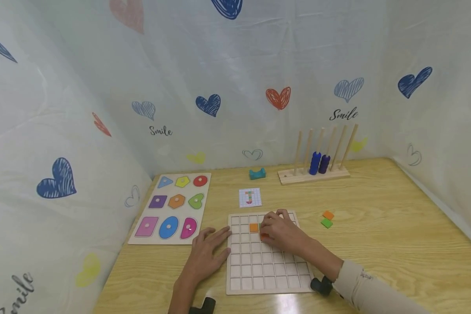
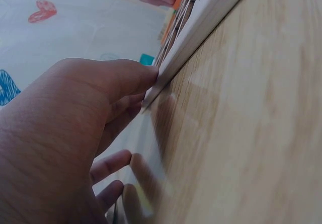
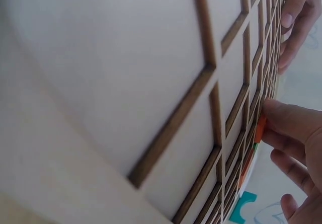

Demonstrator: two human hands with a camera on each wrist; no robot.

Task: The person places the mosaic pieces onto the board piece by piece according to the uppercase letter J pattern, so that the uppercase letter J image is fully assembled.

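Note:
A wooden grid board lies on the table in front of me. My right hand is over its upper part, thumb and fingers pinching a red-orange square tile at the grid. Left of that hand an orange tile sits in a cell. A sliver of green tile shows beyond the pinched one, mostly hidden by the fingers. At the board's left edge rests my left hand, fingers extended, thumb and fingertips touching the rim. A small pattern card with a coloured shape lies just behind the board.
To the right lie a loose orange tile and a green tile. A shape puzzle board occupies the left side. At the back stand a teal notched piece and a peg stand with blue and purple pieces.

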